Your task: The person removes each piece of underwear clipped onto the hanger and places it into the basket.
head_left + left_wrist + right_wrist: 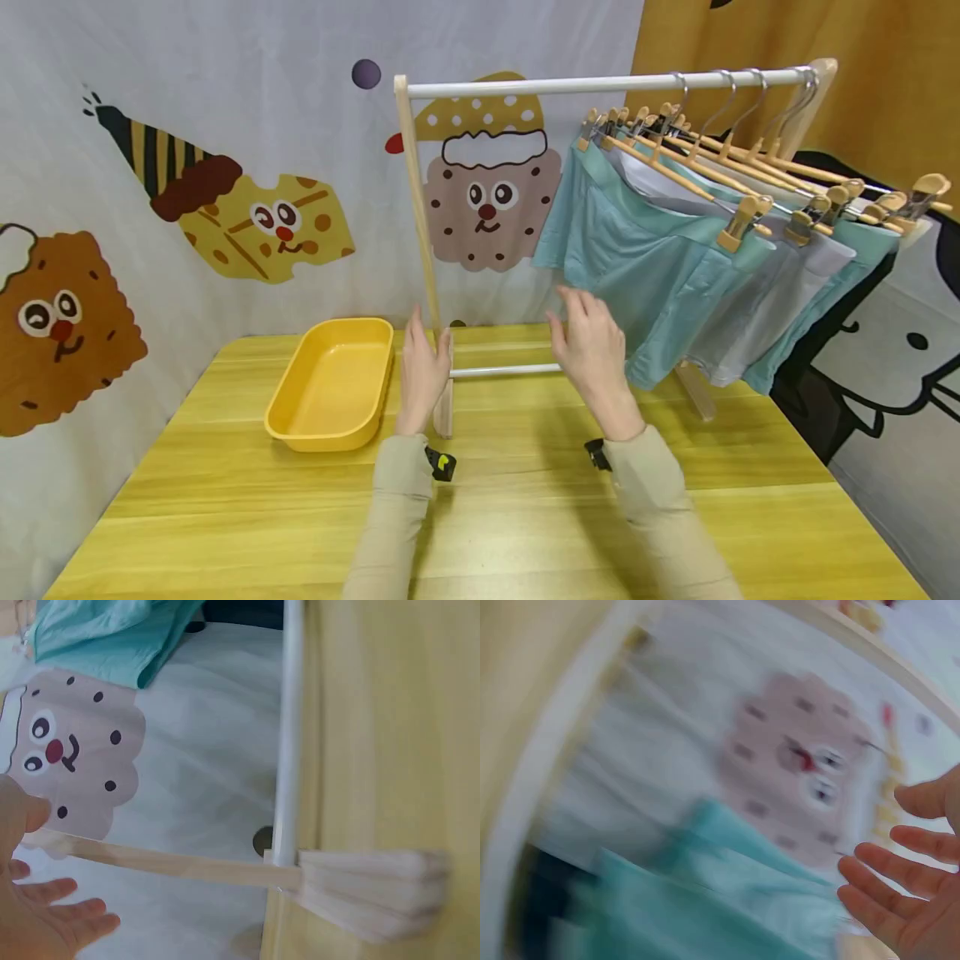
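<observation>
My left hand (424,371) is held up over the table in front of the rack's left wooden post (422,200), fingers extended and holding nothing. In the left wrist view its spread fingers (64,900) show beside that post. My right hand (592,346) is raised just left of the hanging clothes, fingers loosely bent around air. The nearest garment, a pair of teal shorts (637,242), hangs from a clip hanger (678,167) on the white rail (540,86). Behind it hang grey shorts (750,308) and more teal ones. The right wrist view is blurred.
A yellow plastic basin (330,383) stands on the wooden table (510,517), left of the rack. A lower white bar (502,371) joins the rack's feet. The wooden foot (693,390) on the right lies below the garments. A cartoon-printed curtain (300,50) hangs behind.
</observation>
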